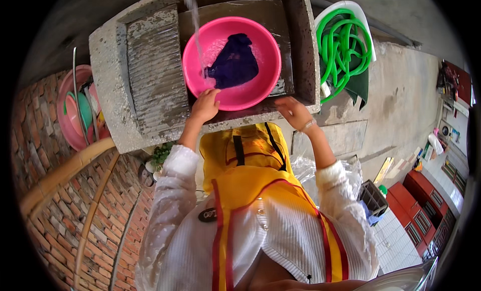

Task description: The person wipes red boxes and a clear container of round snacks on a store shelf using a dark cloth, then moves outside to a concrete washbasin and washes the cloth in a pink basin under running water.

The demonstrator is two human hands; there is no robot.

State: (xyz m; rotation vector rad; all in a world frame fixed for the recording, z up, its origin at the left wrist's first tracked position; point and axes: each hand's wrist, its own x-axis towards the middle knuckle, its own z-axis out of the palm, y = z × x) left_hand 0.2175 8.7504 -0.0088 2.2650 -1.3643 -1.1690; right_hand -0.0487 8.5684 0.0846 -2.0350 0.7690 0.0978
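Observation:
A pink plastic basin (268, 80) sits in a concrete wash sink (103, 80). Water (195, 28) pours into it from above, beside a dark blue cloth (236, 63) that lies wet inside. My left hand (205, 105) is at the basin's near left rim, fingers over the edge; whether it grips the rim I cannot tell. Over the sink's front right part is my right hand (294, 112), fingers loosely bent and apart, holding nothing, just off the basin.
Left of the basin is the sink's ribbed washboard (156, 73). A coiled green hose (344, 47) lies in a white container at the right. Bamboo poles (69, 170) and a larger pink tub (67, 122) are at the left. A yellow apron (248, 178) hangs before me.

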